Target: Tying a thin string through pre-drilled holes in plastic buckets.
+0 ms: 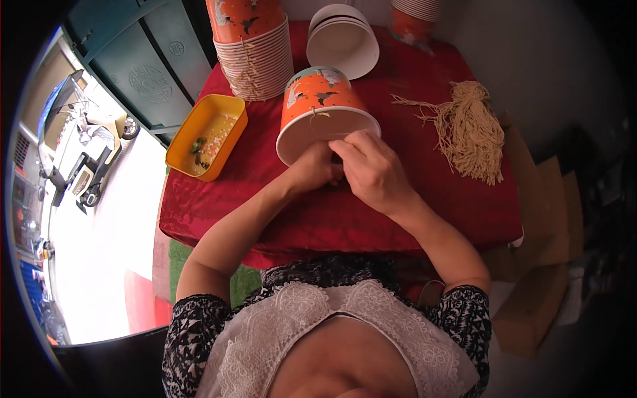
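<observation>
An orange patterned paper bucket [322, 93] lies tipped on the table, its white-rimmed mouth facing me. A thin beige string [314, 118] passes through its side near the upper rim and runs down across the mouth. My left hand [314, 167] is closed at the lower rim, its fingertips partly hidden. Beside it, my right hand [373, 171] is closed in a pinch in front of the mouth. A thin pale line, seemingly the string's end, shows at its fingertips. What the left fingers hold is hidden.
Dark red cloth covers the table [411, 219]. At left sits a yellow tub [219, 129] with small bits inside. Behind stand a stack of orange buckets [255, 63] and white buckets [345, 50]. A beige string bundle [471, 136] lies right, near cardboard [544, 212].
</observation>
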A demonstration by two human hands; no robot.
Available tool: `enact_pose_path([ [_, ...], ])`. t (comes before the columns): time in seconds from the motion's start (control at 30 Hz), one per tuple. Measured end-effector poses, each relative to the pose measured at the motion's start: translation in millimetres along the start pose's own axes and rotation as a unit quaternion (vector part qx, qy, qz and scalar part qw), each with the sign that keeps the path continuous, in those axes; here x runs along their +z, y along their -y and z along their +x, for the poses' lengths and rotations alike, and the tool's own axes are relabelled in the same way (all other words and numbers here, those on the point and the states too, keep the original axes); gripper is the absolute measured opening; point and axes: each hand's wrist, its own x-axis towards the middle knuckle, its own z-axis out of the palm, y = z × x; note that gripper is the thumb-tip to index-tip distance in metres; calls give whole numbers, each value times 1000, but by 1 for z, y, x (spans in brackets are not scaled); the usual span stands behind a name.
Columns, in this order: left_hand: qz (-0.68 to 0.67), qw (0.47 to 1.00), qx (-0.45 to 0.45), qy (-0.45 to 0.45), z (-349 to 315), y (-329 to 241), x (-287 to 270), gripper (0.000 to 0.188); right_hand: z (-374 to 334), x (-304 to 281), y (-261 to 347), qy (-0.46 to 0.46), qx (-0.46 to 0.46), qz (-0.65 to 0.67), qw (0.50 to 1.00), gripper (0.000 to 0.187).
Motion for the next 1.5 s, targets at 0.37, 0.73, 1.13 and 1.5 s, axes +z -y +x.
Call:
enact_pose_path([
  [0.37, 78, 981, 137, -110, 12, 23, 10, 13, 22, 12, -16, -62, -60, 80, 993, 22],
  [0.73, -36, 995, -76, -53, 21, 0, -24, 11, -15, 34, -63, 16, 137, -3, 990, 11],
  [1.13, -50, 996, -69, -38, 20, 8, -25, 9, -26, 44, -65, 91, 212, 74, 970, 15],
  [1.5, -25, 998, -55, -33, 20, 3, -24, 10, -27, 50, -66, 99, 239, 133, 957, 8],
])
